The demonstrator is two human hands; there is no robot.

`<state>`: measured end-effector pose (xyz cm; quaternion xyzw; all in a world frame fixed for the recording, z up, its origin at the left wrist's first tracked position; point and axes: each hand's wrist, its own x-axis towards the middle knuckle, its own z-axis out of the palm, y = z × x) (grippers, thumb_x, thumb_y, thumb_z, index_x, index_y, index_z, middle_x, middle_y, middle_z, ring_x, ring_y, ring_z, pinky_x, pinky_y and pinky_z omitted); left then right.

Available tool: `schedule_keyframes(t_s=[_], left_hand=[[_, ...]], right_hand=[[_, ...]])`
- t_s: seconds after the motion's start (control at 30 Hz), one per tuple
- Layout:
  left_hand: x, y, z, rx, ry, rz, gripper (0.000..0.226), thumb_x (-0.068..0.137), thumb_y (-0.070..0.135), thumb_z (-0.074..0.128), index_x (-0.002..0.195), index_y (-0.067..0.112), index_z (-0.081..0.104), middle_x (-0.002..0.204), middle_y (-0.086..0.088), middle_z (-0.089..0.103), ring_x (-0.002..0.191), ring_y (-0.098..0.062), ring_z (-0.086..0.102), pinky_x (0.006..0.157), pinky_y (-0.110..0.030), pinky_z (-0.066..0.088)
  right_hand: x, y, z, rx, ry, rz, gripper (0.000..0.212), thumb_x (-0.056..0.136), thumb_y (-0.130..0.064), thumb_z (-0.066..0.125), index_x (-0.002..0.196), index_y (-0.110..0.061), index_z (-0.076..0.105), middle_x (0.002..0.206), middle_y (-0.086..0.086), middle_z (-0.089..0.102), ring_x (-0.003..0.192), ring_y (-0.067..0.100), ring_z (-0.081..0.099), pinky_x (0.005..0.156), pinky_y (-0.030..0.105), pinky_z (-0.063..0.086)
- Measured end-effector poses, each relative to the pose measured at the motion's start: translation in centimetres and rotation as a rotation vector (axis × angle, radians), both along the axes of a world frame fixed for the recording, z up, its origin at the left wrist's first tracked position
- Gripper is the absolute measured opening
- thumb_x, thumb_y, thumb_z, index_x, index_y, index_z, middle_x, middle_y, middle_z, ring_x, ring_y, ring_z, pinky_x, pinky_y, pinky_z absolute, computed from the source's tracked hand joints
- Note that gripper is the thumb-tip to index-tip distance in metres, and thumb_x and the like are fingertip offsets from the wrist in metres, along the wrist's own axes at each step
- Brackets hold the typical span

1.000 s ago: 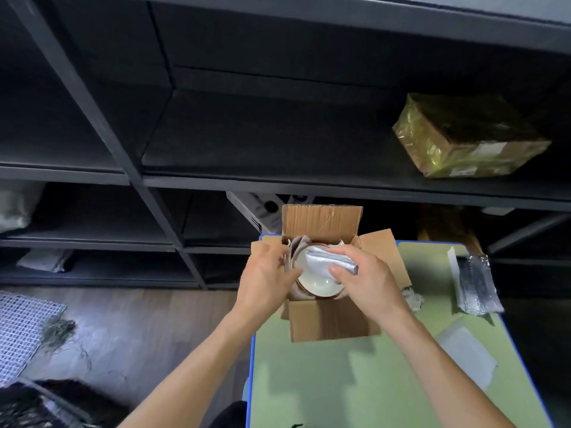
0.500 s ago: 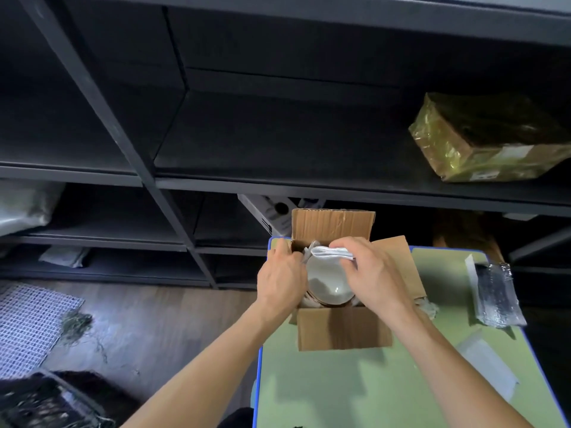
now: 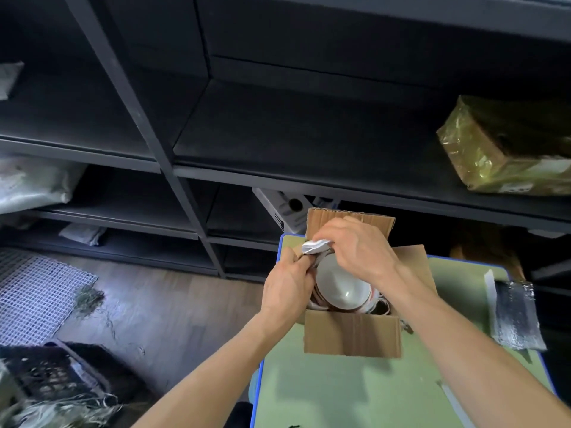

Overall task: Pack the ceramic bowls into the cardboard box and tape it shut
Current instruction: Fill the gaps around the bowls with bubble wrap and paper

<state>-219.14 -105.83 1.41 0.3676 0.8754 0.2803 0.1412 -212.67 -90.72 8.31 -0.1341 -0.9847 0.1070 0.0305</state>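
Head view, left to right. Far left, on the wooden floor: a white mesh mat, with a dark crate nearer the camera, straw-like strands spilling around it. Pale bags lie on the lower left shelves of the dark shelving. A green table with a blue edge fills the lower right. The cardboard box stands at the table's far left corner with its flaps open, the near flap hanging toward the camera and the far flap upright. The left hand is at the box's left wall, fingers curled over its edge and gripping it. Just right of those fingers, at the box's far left corner, a crumpled white wad of packing is pinched by the right hand, which reaches across the top of the box with its fingers closed round the wad. Below the right hand a white ceramic bowl sits inside the box, open side up; further rims show under it, their number unclear. Behind the box, on a low shelf, is a white carton. Upper right, on a higher shelf, rests a gold-wrapped parcel. Along the table's right edge lies a sheet of bubble wrap, and a white strip lies near the near right corner.
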Motion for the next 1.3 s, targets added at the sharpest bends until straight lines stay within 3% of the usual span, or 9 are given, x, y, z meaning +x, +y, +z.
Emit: schedule_keyframes(t_s=[0.1, 0.3, 0.37, 0.47, 0.67, 0.77, 0.9, 1.03, 1.3], left_hand=[[0.1, -0.1, -0.3, 0.010, -0.008, 0.014, 0.026, 0.098, 0.025, 0.050, 0.119, 0.022, 0.065, 0.091, 0.000, 0.040, 0.067, -0.025, 0.048, 0.056, -0.033, 0.045], [0.3, -0.2, -0.7, 0.033, -0.001, 0.045, 0.029, 0.100, 0.033, 0.052, 0.126, 0.038, 0.062, 0.095, 0.004, 0.043, 0.071, -0.023, 0.053, 0.060, -0.035, 0.051], [0.4, -0.4, -0.9, 0.057, 0.013, 0.042, 0.028, 0.099, 0.035, 0.054, 0.124, 0.039, 0.063, 0.095, 0.008, 0.040, 0.071, -0.020, 0.049, 0.057, -0.030, 0.043], [0.6, -0.5, -0.7, 0.070, -0.011, 0.063, 0.027, 0.099, 0.043, 0.048, 0.121, 0.038, 0.063, 0.093, 0.015, 0.036, 0.075, -0.014, 0.044, 0.057, -0.023, 0.031], [0.7, -0.5, -1.0, 0.082, 0.019, 0.051, 0.026, 0.100, 0.040, 0.048, 0.120, 0.040, 0.064, 0.099, 0.008, 0.048, 0.075, -0.018, 0.051, 0.059, -0.034, 0.049], [0.7, -0.3, -1.0, 0.057, 0.045, 0.057, 0.029, 0.102, 0.038, 0.047, 0.127, 0.043, 0.060, 0.096, 0.007, 0.044, 0.072, -0.019, 0.046, 0.056, -0.032, 0.041], [0.7, -0.1, -1.2, 0.023, 0.061, 0.051, 0.033, 0.104, 0.036, 0.042, 0.133, 0.044, 0.054, 0.096, 0.011, 0.032, 0.071, -0.018, 0.039, 0.055, -0.026, 0.027], [0.6, 0.1, -1.3, -0.001, 0.055, 0.063, 0.031, 0.104, 0.038, 0.042, 0.129, 0.044, 0.058, 0.093, 0.009, 0.033, 0.070, -0.018, 0.041, 0.056, -0.028, 0.031], [0.8, -0.2, -0.7, 0.014, 0.027, 0.072, 0.028, 0.104, 0.042, 0.038, 0.127, 0.044, 0.056, 0.093, 0.010, 0.037, 0.073, -0.018, 0.043, 0.058, -0.028, 0.032]], right_hand=[[0.3, 0.1, -0.2, 0.033, -0.051, 0.016, 0.047, 0.084, 0.000, 0.056, 0.114, -0.033, 0.070, 0.112, -0.015, 0.066, 0.099, 0.017, 0.056, 0.072, 0.032, 0.051], [-1.0, -1.1, 0.5, 0.167, -0.148, 0.125, 0.045, 0.084, -0.001, 0.055, 0.117, -0.026, 0.068, 0.105, -0.005, 0.062, 0.100, 0.020, 0.049, 0.069, 0.036, 0.052], [-1.7, -1.9, 0.7, 0.188, -0.182, 0.154, 0.041, 0.086, -0.003, 0.054, 0.121, -0.022, 0.062, 0.104, -0.001, 0.061, 0.102, 0.022, 0.048, 0.070, 0.036, 0.051], [-2.3, -2.3, 0.8, 0.181, -0.198, 0.119, 0.035, 0.086, -0.007, 0.056, 0.119, -0.019, 0.053, 0.103, 0.000, 0.061, 0.101, 0.023, 0.050, 0.072, 0.034, 0.047], [-2.1, -2.0, -0.6, 0.136, -0.175, 0.206, 0.027, 0.080, 0.003, 0.058, 0.101, -0.013, 0.063, 0.100, 0.004, 0.059, 0.099, 0.026, 0.052, 0.069, 0.038, 0.052], [-1.3, -1.0, -0.5, 0.066, -0.111, 0.205, 0.035, 0.080, 0.006, 0.059, 0.104, -0.017, 0.070, 0.113, 0.000, 0.056, 0.099, 0.022, 0.056, 0.067, 0.036, 0.053], [-0.4, -1.2, -0.6, 0.027, -0.074, 0.160, 0.039, 0.083, 0.008, 0.058, 0.109, -0.018, 0.069, 0.113, 0.001, 0.051, 0.079, 0.027, 0.059, 0.059, 0.038, 0.052], [-0.8, -1.3, -1.9, -0.020, -0.052, 0.131, 0.039, 0.081, 0.007, 0.055, 0.109, -0.017, 0.065, 0.105, 0.002, 0.056, 0.073, 0.033, 0.062, 0.059, 0.043, 0.052], [-0.5, -1.6, -2.0, 0.113, -0.012, 0.134, 0.036, 0.084, -0.008, 0.059, 0.117, -0.024, 0.059, 0.113, -0.008, 0.056, 0.103, 0.015, 0.054, 0.065, 0.031, 0.055]])
